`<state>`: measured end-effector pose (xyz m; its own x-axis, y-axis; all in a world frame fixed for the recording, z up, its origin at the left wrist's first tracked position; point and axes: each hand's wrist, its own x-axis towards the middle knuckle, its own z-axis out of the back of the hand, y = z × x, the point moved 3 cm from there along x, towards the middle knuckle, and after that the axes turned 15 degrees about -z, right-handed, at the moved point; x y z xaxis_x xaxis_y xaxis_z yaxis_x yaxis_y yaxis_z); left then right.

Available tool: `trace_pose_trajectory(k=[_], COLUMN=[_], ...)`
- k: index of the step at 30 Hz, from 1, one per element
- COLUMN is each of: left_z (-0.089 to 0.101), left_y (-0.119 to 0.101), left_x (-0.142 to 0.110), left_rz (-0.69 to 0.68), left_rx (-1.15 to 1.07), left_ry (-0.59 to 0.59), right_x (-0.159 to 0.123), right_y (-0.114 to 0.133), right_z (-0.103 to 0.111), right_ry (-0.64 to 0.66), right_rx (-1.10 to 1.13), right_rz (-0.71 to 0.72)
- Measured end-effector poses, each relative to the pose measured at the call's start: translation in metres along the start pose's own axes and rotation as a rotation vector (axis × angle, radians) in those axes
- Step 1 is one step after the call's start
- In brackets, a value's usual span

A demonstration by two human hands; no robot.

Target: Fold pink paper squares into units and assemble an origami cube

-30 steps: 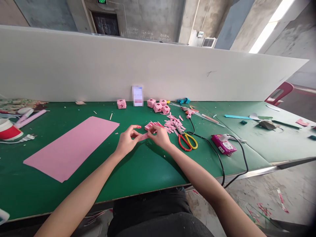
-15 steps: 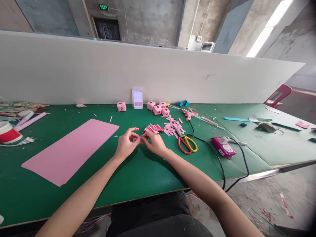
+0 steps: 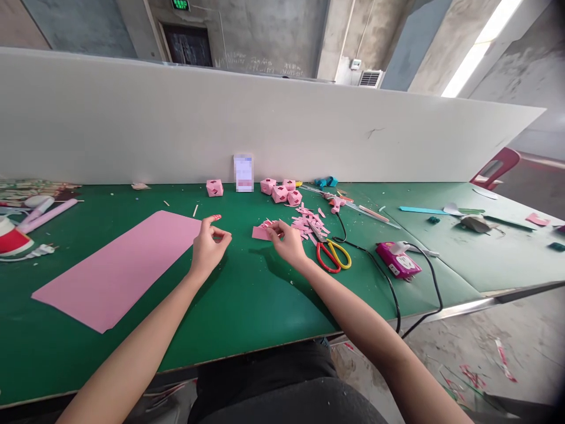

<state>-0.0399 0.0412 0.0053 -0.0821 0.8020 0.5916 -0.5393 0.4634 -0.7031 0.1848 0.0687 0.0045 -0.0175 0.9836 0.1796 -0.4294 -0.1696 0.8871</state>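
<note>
My right hand (image 3: 288, 241) pinches a small pink paper piece (image 3: 260, 233) between thumb and fingers, just in front of the pile of cut strips. My left hand (image 3: 210, 244) hovers apart from it, near the right corner of a large pink paper sheet (image 3: 119, 268). Its thumb and index fingertips are pressed together, and whatever may be between them is too small to make out. Red wrapping shows on one finger. Beside my right hand lie loose pink paper strips (image 3: 304, 222) and scissors (image 3: 333, 256) with red and yellow handles.
Folded pink paper cubes (image 3: 279, 194) and a phone (image 3: 243, 174) stand along the white board (image 3: 273, 126). A pink glue gun (image 3: 338, 203) trails a black cable near a purple power strip (image 3: 398, 260). At the left edge stands a red-and-white cup (image 3: 13, 238).
My hands were together over a small pink piece. Now they are apart: the left has moved left, and the right holds the paper piece in view. The camera view has shifted slightly.
</note>
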Motion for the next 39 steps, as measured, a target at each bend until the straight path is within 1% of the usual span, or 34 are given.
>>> trace_pose_trajectory(k=[2, 4, 7, 9, 12, 14, 16, 19, 21, 23, 25, 27, 29, 33, 36, 39], left_z=[-0.006, -0.013, -0.021, -0.022, -0.021, -0.02, -0.019, -0.019, -0.02, -0.022, -0.025, -0.027, -0.028, -0.027, -0.027, -0.029], left_y=[-0.003, -0.008, -0.018, -0.025, -0.032, -0.031, -0.028, -0.02, -0.015, -0.011, -0.011, -0.013, -0.016, -0.022, -0.021, -0.017], left_x=[-0.002, -0.005, -0.009, -0.01, -0.011, -0.01, -0.01, -0.01, -0.009, -0.009, -0.01, -0.011, -0.012, -0.013, -0.013, -0.013], left_rz=[-0.014, -0.024, -0.02, -0.05, -0.124, -0.155, -0.16, -0.115, -0.059, -0.001, 0.029, 0.027, 0.003, -0.047, -0.033, -0.004], left_rx=[-0.128, -0.212, -0.315, -0.345, -0.296, -0.211, -0.142, -0.149, -0.216, -0.292, -0.329, -0.319, -0.268, -0.154, -0.14, -0.165], left_ry=[0.014, 0.068, 0.18, 0.224, 0.247, 0.219, 0.184, 0.138, 0.123, 0.142, 0.182, 0.217, 0.237, 0.255, 0.242, 0.236], right_x=[0.002, 0.003, 0.0, -0.003, -0.006, -0.007, -0.008, -0.01, -0.011, -0.011, -0.011, -0.011, -0.011, -0.009, -0.004, 0.003], right_y=[-0.003, -0.005, -0.006, -0.007, -0.008, -0.009, -0.007, -0.002, 0.002, 0.004, 0.003, 0.0, -0.002, 0.0, -0.001, -0.007], right_z=[-0.002, -0.008, -0.016, -0.019, -0.021, -0.021, -0.021, -0.019, -0.018, -0.019, -0.021, -0.025, -0.026, -0.021, -0.016, -0.013], right_ry=[0.053, 0.143, 0.324, 0.429, 0.535, 0.585, 0.604, 0.582, 0.552, 0.512, 0.477, 0.461, 0.425, 0.242, 0.16, 0.134], right_rx=[0.123, 0.277, 0.519, 0.658, 0.77, 0.782, 0.78, 0.748, 0.658, 0.536, 0.452, 0.401, 0.305, 0.009, -0.04, -0.028], right_rz=[-0.052, -0.133, -0.312, -0.438, -0.579, -0.615, -0.618, -0.57, -0.5, -0.416, -0.336, -0.28, -0.228, -0.097, -0.093, -0.115])
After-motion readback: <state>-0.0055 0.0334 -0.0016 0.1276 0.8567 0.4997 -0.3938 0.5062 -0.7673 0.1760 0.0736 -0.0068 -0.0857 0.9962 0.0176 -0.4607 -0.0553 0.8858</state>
